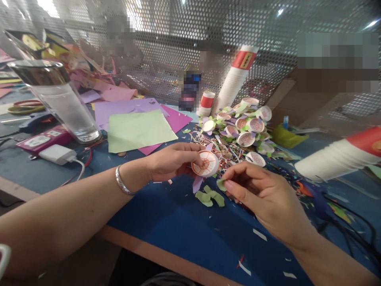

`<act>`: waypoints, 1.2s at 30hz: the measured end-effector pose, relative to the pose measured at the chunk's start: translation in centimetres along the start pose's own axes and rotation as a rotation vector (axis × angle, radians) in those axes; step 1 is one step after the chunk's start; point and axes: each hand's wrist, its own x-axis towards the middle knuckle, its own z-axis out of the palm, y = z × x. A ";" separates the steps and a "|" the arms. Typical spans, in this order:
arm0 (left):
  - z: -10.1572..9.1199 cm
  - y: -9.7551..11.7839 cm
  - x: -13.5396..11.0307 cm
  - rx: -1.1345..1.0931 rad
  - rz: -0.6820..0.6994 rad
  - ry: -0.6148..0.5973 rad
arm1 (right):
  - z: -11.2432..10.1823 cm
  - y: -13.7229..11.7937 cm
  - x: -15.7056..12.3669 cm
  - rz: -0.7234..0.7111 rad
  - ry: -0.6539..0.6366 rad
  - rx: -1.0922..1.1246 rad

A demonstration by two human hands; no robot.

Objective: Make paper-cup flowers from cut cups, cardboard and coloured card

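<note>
My left hand (181, 159), with a silver bangle on the wrist, grips a cut-off paper cup bottom (206, 166) that has orange lines drawn on its face. Purple paper pieces (197, 184) stick out from its edge. Between the thumb and fingers of my right hand (256, 188) is a small green paper piece (221, 184), held just right of the cup bottom and apart from it. Below, several loose green paper pieces (208, 196) lie on the blue table (184, 226). Behind my hands rises a pile of similar cup bottoms (247, 126) with green and purple bits attached.
Paper scraps (220, 147) cover the table behind my hands. Stacked paper cups (235, 81) lean at the back, with another stack (336, 157) lying right. A blue glue gun (323, 200) sits beside it. Coloured sheets (139, 129) and a glass water bottle (65, 103) are left.
</note>
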 end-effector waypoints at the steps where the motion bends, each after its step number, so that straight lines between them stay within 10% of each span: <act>1: 0.0 -0.1 0.0 0.002 0.005 -0.007 | 0.0 0.0 0.0 0.003 0.005 -0.001; 36: 0.5 -0.3 -0.1 0.134 0.020 -0.074 | 0.6 0.3 0.3 -0.013 -0.005 -0.077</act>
